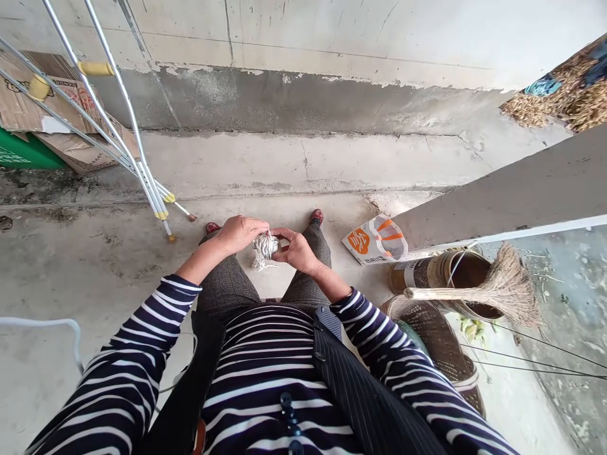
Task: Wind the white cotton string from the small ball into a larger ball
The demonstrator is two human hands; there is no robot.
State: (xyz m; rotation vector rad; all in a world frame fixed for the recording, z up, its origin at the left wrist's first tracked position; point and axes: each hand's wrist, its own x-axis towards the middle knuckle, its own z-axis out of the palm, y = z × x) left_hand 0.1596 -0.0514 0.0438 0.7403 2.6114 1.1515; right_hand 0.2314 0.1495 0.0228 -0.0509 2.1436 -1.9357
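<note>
A small bundle of white cord (265,245), wound up with loose strands hanging at its lower edge, is held between my two hands in front of my knees. My left hand (241,234) comes in from the upper left, its fingertips pinched together at the top of the bundle. From the other side, my right hand (298,251) grips the bundle's right edge between thumb and fingers. Part of the cord is hidden behind the fingers.
Metal crutches (128,145) with yellow grips lean at left by cardboard boxes (71,95). On the right are a white-and-orange paper bag (365,243), a bucket (434,268), a straw broom (502,287) and a woven basket (431,341). A wall (308,95) stands ahead.
</note>
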